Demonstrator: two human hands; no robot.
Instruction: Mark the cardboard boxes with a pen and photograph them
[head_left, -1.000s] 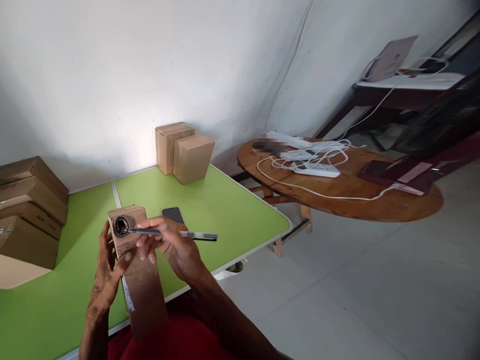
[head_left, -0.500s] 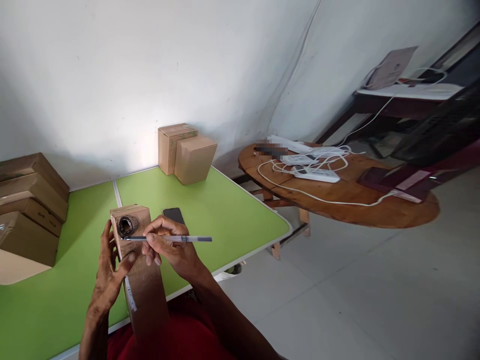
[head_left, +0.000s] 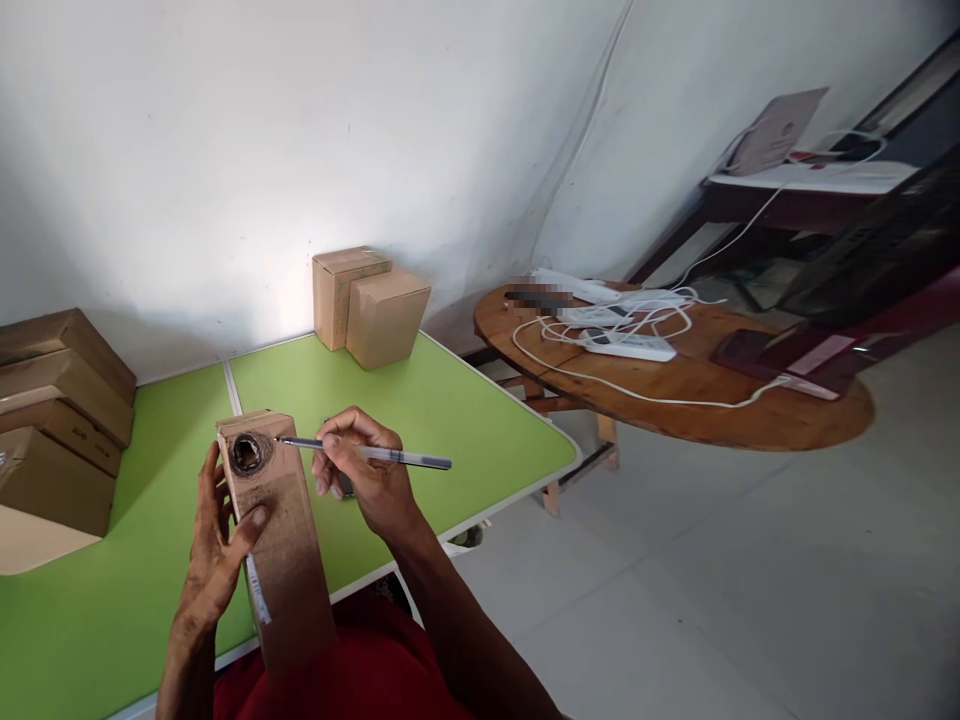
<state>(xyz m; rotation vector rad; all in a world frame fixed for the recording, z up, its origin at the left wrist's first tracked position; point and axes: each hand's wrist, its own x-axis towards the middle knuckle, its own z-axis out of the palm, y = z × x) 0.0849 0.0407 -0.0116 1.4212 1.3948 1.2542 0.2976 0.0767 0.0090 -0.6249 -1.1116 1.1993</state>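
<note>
A long cardboard box (head_left: 289, 570) leans from my lap over the edge of the green table. Near its far end is a dark-edged hole (head_left: 246, 454), ringed by black scribbled lines. My left hand (head_left: 221, 545) grips the box's left side, thumb on the top face and fingers along the side. Pinched in my right hand (head_left: 367, 470) is a pen (head_left: 405, 458), its tip by the right edge of the scribbled ring; whether it touches the cardboard I cannot tell. A phone (head_left: 346, 486) on the table is mostly hidden behind my right hand.
Several cardboard boxes (head_left: 67, 430) stand at the left of the green table (head_left: 480, 430). Two more boxes (head_left: 386, 315) are at the back by the wall. To the right, a round wooden table (head_left: 720, 420) carries white power strips and tangled cables (head_left: 634, 345).
My right hand has moved right and slightly up with the pen, whose tip has gone from below the hole to its right. My left hand keeps its hold on the box.
</note>
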